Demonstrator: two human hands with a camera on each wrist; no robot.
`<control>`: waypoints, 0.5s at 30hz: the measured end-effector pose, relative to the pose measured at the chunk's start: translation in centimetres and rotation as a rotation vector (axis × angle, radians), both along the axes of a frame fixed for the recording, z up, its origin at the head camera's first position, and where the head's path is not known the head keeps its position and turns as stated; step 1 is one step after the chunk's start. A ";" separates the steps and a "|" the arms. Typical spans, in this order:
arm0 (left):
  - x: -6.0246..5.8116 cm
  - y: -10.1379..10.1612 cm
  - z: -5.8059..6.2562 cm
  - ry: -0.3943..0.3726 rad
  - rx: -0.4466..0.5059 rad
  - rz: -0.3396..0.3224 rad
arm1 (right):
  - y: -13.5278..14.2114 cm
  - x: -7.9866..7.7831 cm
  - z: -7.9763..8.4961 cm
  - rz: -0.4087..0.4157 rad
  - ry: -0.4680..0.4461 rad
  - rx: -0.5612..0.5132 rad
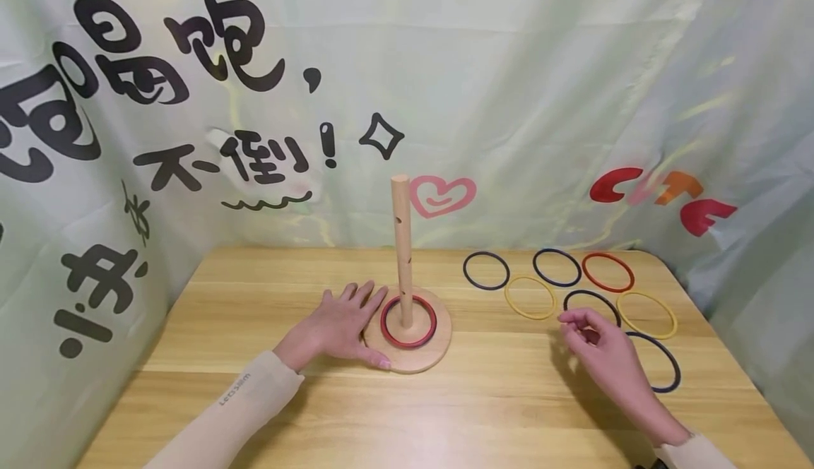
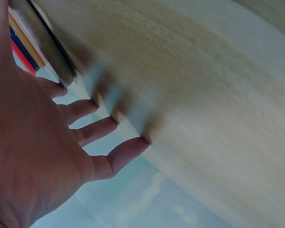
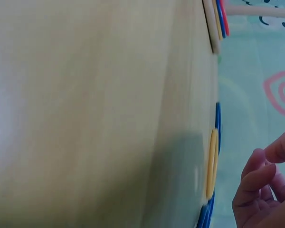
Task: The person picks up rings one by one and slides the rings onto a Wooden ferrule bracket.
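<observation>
Beige sleeve (image 1: 235,402) reading "Letssum", left hand (image 1: 337,328) flat beside wooden base (image 1: 413,356)

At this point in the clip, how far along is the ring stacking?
Done: rings already sit on the wooden peg, a red ring on top; the wrist views show blue and yellow edges beneath it. In hand: nothing yet. The left hand rests flat against the round base, and the right hand hovers with curled fingers over a dark ring. Left: seven loose rings on the table.

Wooden table (image 1: 254,412); pale green printed backdrop (image 1: 509,66) with black characters, pink heart (image 1: 443,196).
</observation>
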State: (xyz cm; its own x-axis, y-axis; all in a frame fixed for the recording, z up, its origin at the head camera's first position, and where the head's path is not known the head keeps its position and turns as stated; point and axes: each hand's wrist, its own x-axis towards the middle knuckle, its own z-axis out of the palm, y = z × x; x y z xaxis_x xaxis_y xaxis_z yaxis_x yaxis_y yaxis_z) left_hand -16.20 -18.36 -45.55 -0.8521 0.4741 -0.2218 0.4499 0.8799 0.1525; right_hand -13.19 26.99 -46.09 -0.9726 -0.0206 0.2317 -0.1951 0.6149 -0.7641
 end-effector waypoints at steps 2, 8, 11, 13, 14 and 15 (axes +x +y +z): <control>0.0 0.0 -0.2 0.000 -0.002 0.003 | 0.9 0.4 -0.2 -0.027 0.012 0.024; 0.1 0.1 -0.3 0.003 0.006 0.008 | 3.7 1.5 -0.5 -0.110 -0.011 0.075; 0.1 0.2 -0.3 0.006 0.009 0.004 | 5.1 1.9 -0.5 -0.146 -0.060 0.120; 0.1 0.2 -0.2 0.003 0.003 0.003 | 6.0 2.0 -0.6 -0.162 -0.093 0.160; 0.1 0.2 -0.2 0.006 0.002 0.004 | 6.4 2.0 -0.6 -0.164 -0.113 0.173; 0.1 0.2 -0.2 0.008 0.000 0.004 | 6.7 2.1 -0.6 -0.172 -0.141 0.187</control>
State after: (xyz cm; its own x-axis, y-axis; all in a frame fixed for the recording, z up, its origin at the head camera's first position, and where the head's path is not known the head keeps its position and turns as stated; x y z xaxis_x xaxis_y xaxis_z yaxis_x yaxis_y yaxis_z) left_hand -16.14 -18.19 -45.72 -0.8555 0.4710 -0.2150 0.4479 0.8816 0.1492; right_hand -11.14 33.72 -46.64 -0.9878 0.1178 0.1015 0.0246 0.7628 -0.6461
